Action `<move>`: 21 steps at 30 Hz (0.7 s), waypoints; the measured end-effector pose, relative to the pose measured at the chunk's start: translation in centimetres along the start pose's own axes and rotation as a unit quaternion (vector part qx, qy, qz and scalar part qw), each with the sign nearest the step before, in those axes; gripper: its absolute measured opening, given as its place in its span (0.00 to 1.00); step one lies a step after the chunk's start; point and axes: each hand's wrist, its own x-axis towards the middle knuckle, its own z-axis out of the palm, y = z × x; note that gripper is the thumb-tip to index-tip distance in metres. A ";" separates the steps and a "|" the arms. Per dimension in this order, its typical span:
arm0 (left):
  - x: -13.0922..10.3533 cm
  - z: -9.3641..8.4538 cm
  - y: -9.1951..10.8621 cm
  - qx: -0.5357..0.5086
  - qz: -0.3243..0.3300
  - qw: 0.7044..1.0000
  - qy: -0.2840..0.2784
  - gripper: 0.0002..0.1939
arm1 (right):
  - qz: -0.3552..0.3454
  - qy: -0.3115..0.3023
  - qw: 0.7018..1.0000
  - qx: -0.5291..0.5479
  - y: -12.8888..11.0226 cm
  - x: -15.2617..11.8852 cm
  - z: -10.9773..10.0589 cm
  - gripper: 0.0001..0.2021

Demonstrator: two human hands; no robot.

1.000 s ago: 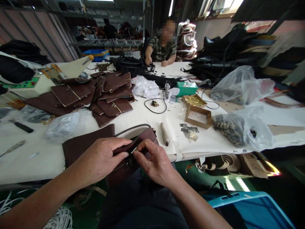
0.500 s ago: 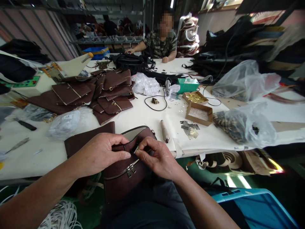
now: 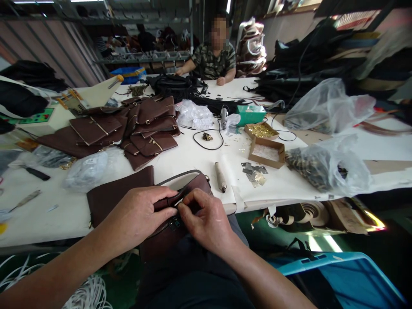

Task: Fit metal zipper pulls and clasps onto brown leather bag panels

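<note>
A dark brown leather bag (image 3: 161, 242) with a brass zipper rests at the table's front edge, over my lap. Its upper edge is pinched between the thumb and fingers of my left hand (image 3: 141, 214). Just to the right, my right hand (image 3: 204, 216) pinches a small, thin metal piece (image 3: 178, 202) against the leather near the bag's opening. The fingertips of both hands nearly meet there. My hands partly cover the zipper and its pulls. Another flat brown leather piece (image 3: 119, 193) lies behind my left forearm.
Brown bags (image 3: 151, 116) are piled at the back left. Toward the right are a wooden-handled tool (image 3: 220, 176), metal plates (image 3: 254, 172), small cardboard boxes (image 3: 265, 162) and plastic bags (image 3: 334, 171). A person (image 3: 214, 58) sits across the table; a blue crate (image 3: 354, 262) stands lower right.
My right hand has moved slightly left and turned, bringing the metal piece closer to my left fingertips. The zipper pulls are now more covered. The camera view has shifted slightly.
</note>
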 end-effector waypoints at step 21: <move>-2.9 -0.5 0.8 0.189 0.311 0.920 0.148 0.11 | -0.340 -0.001 0.879 -0.333 -2.5 -0.2 -4.4 0.07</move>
